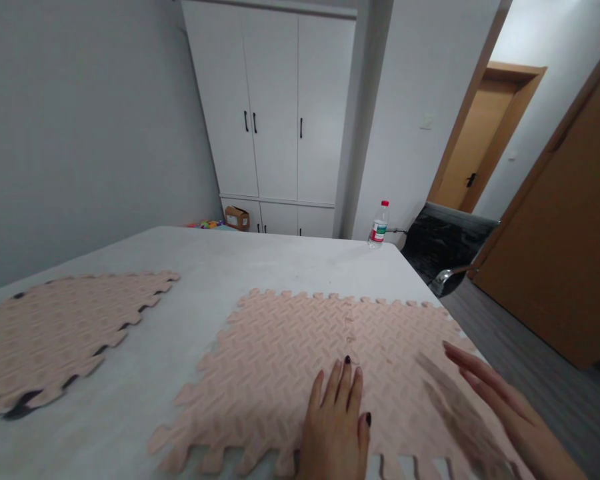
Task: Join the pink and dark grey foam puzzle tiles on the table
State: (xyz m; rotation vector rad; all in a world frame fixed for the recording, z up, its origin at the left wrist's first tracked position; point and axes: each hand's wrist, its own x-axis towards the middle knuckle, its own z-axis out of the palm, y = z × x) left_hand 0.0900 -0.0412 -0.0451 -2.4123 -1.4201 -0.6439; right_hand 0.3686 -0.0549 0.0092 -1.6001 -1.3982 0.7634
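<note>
- Both hands lie flat and open, gripping nothing: left hand (336, 427) presses the pink foam mat (290, 373); right hand (500, 403) rests at its right edge.
- Mat lies on the bench (260, 260) beneath both hands; it looks light, soft and bendy, best lifted by its toothed edges.

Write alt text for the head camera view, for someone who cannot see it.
Two bare hands, left hand and right hand, press flat on joined pink foam puzzle mats on a white table. More mats lie stacked left.

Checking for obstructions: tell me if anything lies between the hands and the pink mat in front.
Nothing visible does. The left hand lies flat on the mat, and the right hand rests at its right edge. The stack and bottle are apart.
</note>
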